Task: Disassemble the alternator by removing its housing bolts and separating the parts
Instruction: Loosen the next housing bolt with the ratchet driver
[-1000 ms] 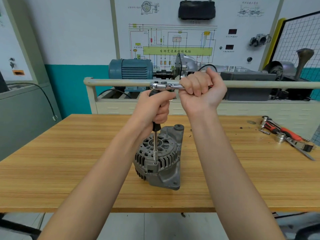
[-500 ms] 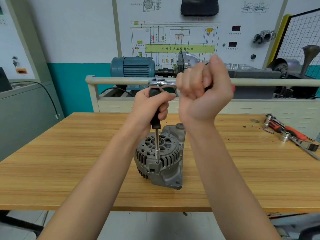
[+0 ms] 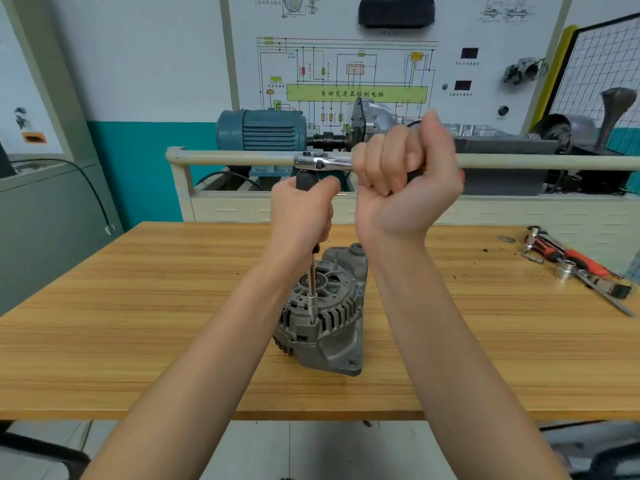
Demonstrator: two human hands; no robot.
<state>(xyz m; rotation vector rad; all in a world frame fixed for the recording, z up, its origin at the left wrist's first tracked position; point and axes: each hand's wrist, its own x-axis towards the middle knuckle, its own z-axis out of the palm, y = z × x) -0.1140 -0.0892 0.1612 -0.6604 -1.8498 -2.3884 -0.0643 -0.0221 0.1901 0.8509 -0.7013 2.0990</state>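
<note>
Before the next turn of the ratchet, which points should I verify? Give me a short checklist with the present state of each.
1. Socket tip seated on the housing bolt: cannot tell, too small to see.
2. Extension bar upright over the alternator: ok.
3. Left hand grips the extension's black handle: ok.
4. Right hand grips the ratchet handle: ok.
5. Alternator held down: not ok, neither hand is on it; it stands free on the wooden table.

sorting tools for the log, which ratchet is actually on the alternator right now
The chrome ratchet, gripped by the right hand, drives the extension shaft down into the alternator. The red-handled ratchet lies unused on the table's right side.
</note>
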